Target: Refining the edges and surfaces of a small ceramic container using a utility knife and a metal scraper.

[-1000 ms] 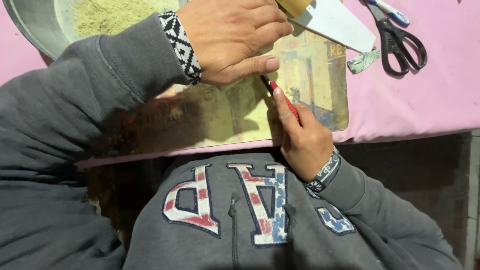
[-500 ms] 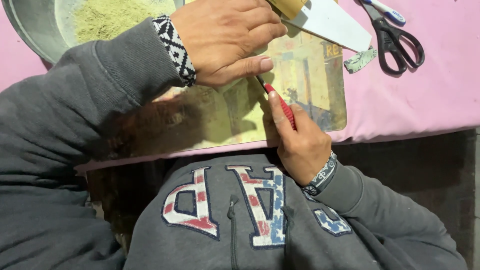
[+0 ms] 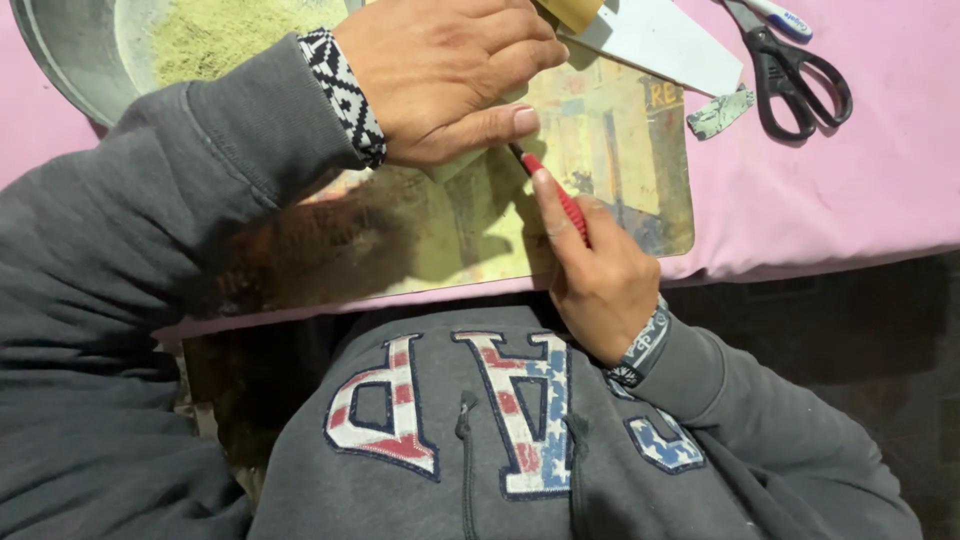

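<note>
Pressing flat, fingers together, the left hand (image 3: pixel 450 75) pinned a pale sheet (image 3: pixel 470 160) onto the worn mat (image 3: pixel 610 170). Just below it, the right hand (image 3: pixel 600 280) pinched a red craft knife (image 3: pixel 555 195), tip at the thumb. Black scissors (image 3: pixel 795 75) lay beyond on the pink counter (image 3: pixel 860 180).

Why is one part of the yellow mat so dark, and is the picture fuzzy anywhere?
Head view: bright light falls from the upper right, so the left hand and its grey sleeve throw a dark shadow on the yellowish mat. The right hand with the red tool looks sharp. The scissors cast a short, hard-edged shadow on the pink cloth.
</note>
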